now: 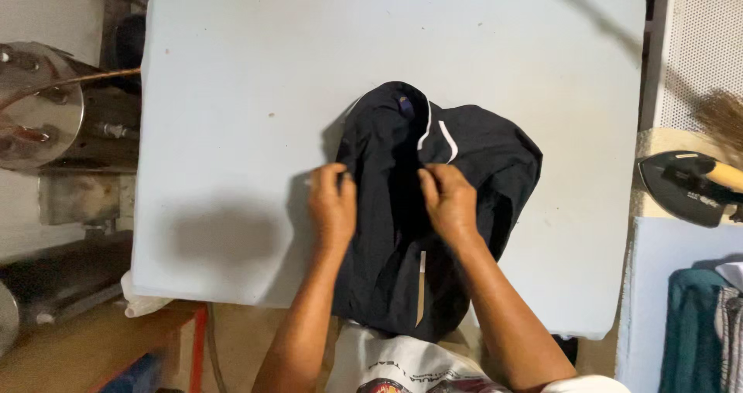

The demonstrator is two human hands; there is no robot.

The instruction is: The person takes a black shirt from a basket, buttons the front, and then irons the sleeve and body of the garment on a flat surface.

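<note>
Pale blue padding covers the table point(232, 130), and near its middle lies a dark navy garment point(464, 161) with thin white trim, its lower end hanging over the near edge. Both hands rest on the garment: the left hand point(333, 207) presses its left edge with fingers curled onto the cloth, while the right hand point(449, 203) has its fingers bunched, pinching a fold at the centre. Well right of the garment, off the table, sits a black iron point(685, 188).

Garment pressing w/shop, padded ironing table point(232, 130), iron point(685, 185), steam gear point(39, 102)
</note>
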